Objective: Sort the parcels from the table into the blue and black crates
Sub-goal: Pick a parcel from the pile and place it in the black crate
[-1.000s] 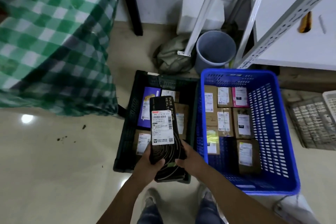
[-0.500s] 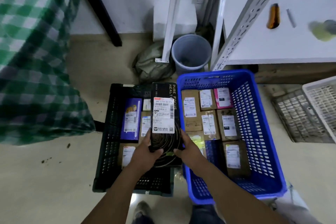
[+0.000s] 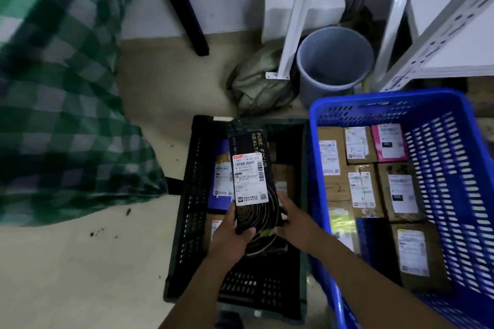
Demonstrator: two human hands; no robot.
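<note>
**Left hand** (image 3: 232,238) – nearest item, over the near half of the black crate (image 3: 189,211). Grip closed on the lower left edge of the black parcel (image 3: 256,211), thumb across its face.

**Right hand** (image 3: 296,227) – over the black crate, on its blue-crate side. Fingers wrapped round the lower right edge of the same parcel.

**Black parcel** – long dark box with pale ring markings and a white shipping label (image 3: 249,179) facing up. Held in both hands above the middle of the black crate, its far end tilted up. Whether it touches anything under it cannot be told.

**Black crate** – on the floor. Inside, beneath the held parcel, a purple parcel (image 3: 219,168) and brown labelled boxes, partly hidden.

**Blue crate** (image 3: 451,195) – touching the black crate's right side. Holds brown parcels (image 3: 331,160) in rows and one pink parcel (image 3: 389,142) at the far end.

**Green checked cloth** (image 3: 53,93) – left of the black crate, hanging to the floor.

**Olive bag** (image 3: 255,85) – just beyond the black crate.

**Grey bucket** (image 3: 334,61) – beyond the black crate, to the right of the bag, beside a white shelf post (image 3: 292,21).
</note>
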